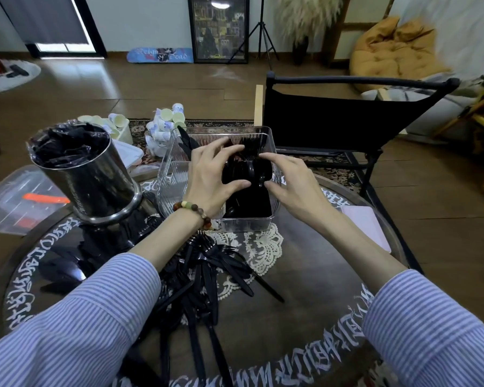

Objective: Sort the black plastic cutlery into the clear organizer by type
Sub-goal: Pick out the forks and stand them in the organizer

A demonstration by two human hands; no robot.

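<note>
Dark glass tabletop with white lettering round its rim fills my view, a black folding chair beyond it and a steel bin lined with black plastic to my left. My left hand and right hand sit over the right compartment of the clear organizer, fingers curled around a bunch of black spoons from both sides, thumbs near, fingertips far. I judge I am squaring the bunch so it settles in. Spoon handles run away from me along the organizer's length, with forks standing just beyond them at the far end. Loose black cutlery lies in a heap on the tabletop under my left forearm, long axes mostly pointing toward me, so my left hand is the nearer one for the next pick, drawing straight back.
</note>
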